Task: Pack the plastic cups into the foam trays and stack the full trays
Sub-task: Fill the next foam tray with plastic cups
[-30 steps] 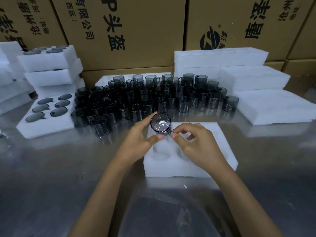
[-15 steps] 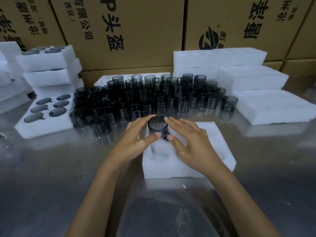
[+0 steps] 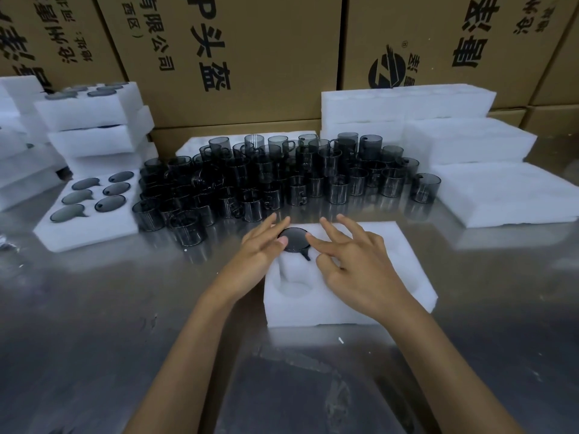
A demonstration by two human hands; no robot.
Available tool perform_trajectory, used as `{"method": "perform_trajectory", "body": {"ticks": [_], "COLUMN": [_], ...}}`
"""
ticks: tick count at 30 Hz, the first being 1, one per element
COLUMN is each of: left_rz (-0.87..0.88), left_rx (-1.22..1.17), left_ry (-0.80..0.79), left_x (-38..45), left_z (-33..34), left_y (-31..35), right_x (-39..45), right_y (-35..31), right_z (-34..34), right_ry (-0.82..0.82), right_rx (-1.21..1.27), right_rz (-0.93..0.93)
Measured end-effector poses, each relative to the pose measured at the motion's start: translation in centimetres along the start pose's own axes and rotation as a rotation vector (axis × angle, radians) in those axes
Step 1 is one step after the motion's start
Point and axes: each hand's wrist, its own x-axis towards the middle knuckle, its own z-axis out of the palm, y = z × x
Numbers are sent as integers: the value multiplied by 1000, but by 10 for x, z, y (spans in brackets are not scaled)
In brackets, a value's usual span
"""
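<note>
Smoky-grey plastic cup (image 3: 293,240) sits in far-left pocket of white foam tray (image 3: 404,270). Left hand (image 3: 261,256) and right hand (image 3: 351,261): fingers spread, pressing rim, gripping nothing. Risk: uneven push tilts cup, handle misses notch.

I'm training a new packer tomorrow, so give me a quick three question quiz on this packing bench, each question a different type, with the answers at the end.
1. True or false: the cup under the hands sits down in a pocket of the near foam tray.
2. Multiple choice: where is the filled tray showing six cups? A) left of the loose cups B) right of them C) on the cardboard boxes
3. Fill in: the left hand and right hand both have their fingers ____ over the cup.

Key: 1 true; 2 A; 3 spread open
</note>
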Motion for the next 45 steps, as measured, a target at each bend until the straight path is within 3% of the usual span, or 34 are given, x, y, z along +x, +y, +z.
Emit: {"method": "perform_trajectory", "body": {"ticks": [4, 15, 21, 23, 25, 27, 30, 33, 40, 45], "left_rz": [-14, -71, -51, 11, 42, -85, -241, -270, -179, 97], "left_rx": [-130, -247, -281, -200, 76, 297, 323, 272, 175, -84], "left_ry": [-36, 164, 177, 446, 825, 1026, 994, 952, 940, 747], "left_x": [0, 3, 8, 13, 16, 15, 15, 18, 13, 3], "left_z": [1, 13, 3, -7, -23, -38, -54, -61, -52, -37], "left_y": [-2, 1, 0, -6, -15, -29, -50, -57, -47, -10], "right_x": [1, 0, 0, -1, -1, -1, -1, -2, -2, -2], "right_y": [-3, -5, -6, -2, -1, -2, 1, 2, 4, 3], "right_z": [0, -7, -9, -11, -16, -20, -21, -23, -23, -22], "right_ry": [-17, -179, -150, -105, -26, 44, 62, 66, 102, 117], "right_rx": [-29, 123, 197, 301, 568, 807, 896, 943, 969, 969], "right_rz": [27, 115, 143, 163, 248, 332, 339, 341, 362, 336]}}
